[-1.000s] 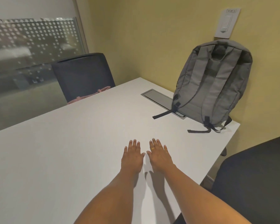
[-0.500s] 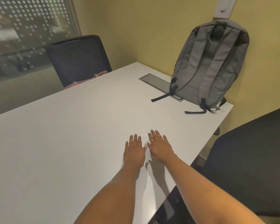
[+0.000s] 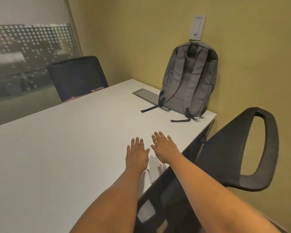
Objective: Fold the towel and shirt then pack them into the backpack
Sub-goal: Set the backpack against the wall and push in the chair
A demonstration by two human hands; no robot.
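Head view: behind a white table (image 3: 57,148), a dark chair (image 3: 77,76) holds something pink (image 3: 96,89) (too little shows to name it). The left hand (image 3: 137,153) and right hand (image 3: 165,148) hover side by side, palms down, fingers straight, holding nothing. Well beyond the fingertips, to their right, a grey backpack (image 3: 190,81) stands upright against the yellow wall (image 3: 141,39).
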